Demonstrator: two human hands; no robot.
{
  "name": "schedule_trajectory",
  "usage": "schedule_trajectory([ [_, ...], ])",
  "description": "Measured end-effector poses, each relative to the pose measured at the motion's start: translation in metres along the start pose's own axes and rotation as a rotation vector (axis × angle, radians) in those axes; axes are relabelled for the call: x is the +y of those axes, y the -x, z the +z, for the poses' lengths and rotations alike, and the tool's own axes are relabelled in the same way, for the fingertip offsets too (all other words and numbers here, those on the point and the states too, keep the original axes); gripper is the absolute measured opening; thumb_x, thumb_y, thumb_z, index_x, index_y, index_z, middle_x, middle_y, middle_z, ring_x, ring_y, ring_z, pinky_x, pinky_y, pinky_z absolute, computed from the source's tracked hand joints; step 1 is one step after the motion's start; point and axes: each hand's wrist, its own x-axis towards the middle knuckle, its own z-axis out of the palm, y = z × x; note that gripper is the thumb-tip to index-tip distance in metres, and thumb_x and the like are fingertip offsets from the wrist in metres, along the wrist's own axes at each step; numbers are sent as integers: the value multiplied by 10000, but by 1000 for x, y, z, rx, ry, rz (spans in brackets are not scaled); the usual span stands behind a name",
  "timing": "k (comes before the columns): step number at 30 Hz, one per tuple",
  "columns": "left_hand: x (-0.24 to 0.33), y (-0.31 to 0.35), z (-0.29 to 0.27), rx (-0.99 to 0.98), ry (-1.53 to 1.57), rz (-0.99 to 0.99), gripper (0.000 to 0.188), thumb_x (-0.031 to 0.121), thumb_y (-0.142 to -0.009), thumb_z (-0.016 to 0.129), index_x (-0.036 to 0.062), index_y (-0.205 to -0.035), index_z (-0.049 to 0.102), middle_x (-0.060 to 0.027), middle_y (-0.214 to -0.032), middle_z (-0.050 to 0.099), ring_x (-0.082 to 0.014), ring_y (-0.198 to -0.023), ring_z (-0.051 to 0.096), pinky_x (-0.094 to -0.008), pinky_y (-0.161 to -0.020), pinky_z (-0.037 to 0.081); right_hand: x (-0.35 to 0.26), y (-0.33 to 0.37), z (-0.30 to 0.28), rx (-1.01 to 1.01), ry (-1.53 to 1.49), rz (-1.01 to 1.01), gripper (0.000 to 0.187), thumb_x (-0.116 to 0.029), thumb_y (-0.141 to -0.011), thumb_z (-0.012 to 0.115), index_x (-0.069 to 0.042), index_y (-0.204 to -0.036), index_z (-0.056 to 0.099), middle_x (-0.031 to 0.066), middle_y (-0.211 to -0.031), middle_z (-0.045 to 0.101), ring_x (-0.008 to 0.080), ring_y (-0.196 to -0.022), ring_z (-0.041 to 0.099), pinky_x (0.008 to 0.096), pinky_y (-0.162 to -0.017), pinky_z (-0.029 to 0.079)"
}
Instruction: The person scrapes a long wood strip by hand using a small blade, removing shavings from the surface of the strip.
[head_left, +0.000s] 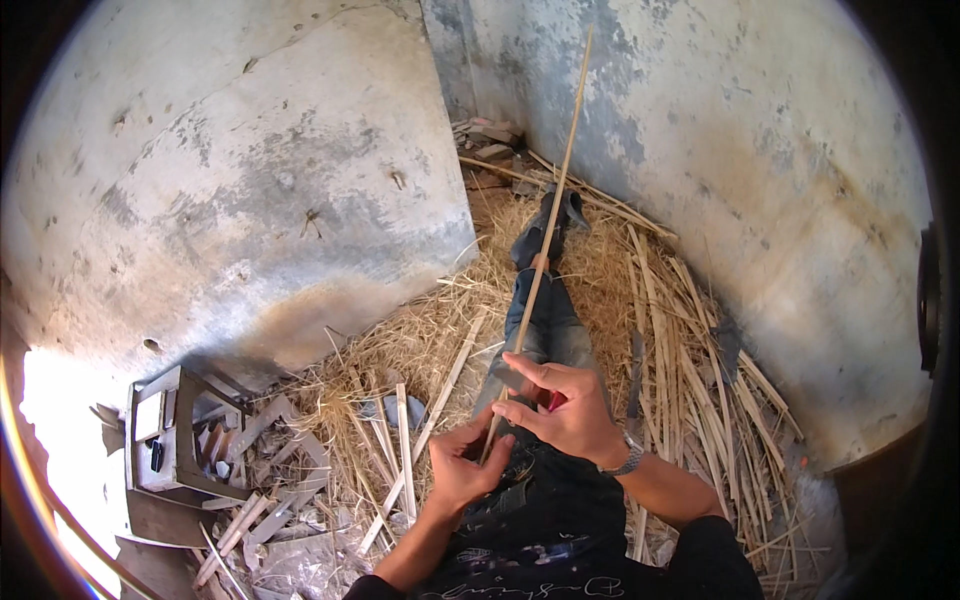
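A long, thin bamboo strip (552,215) runs from my lap up over my outstretched legs, its far tip in front of the wall. My left hand (463,467) is closed around its near end, thumb and fingers pinching it. Just beyond, my right hand (568,402) grips a knife, whose short grey blade (510,378) lies across the strip. Only a bit of the knife's red handle (554,401) shows between the fingers. My right thumb points toward the strip; whether it presses on it I cannot tell.
Many split bamboo strips (660,340) lie along the right wall. Straw-like shavings (440,340) cover the floor around my legs. A worn wooden stool (165,440) lies at the left among scraps. Rubble (492,140) sits in the far corner between the stained walls (300,200).
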Motion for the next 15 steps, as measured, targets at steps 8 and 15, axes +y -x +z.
schedule_trajectory([
  [8,2,0,0,65,-234,131,528,75,-787,787,-56,-1289,686,-27,-610,602,-65,-536,533,-229,-536,424,-6,0,3,-12,3,89,681,-69,-869,802,-13,-1490,529,-45,-696,617,4,-607,475,206,-550,407],
  [15,7,-3,2,67,-237,157,523,66,-777,787,-66,-1273,693,23,-579,547,-22,-528,455,-221,-505,365,5,4,2,-33,-58,110,676,-37,-859,750,-58,-1500,533,-6,-680,618,36,-589,506,232,-554,448],
])
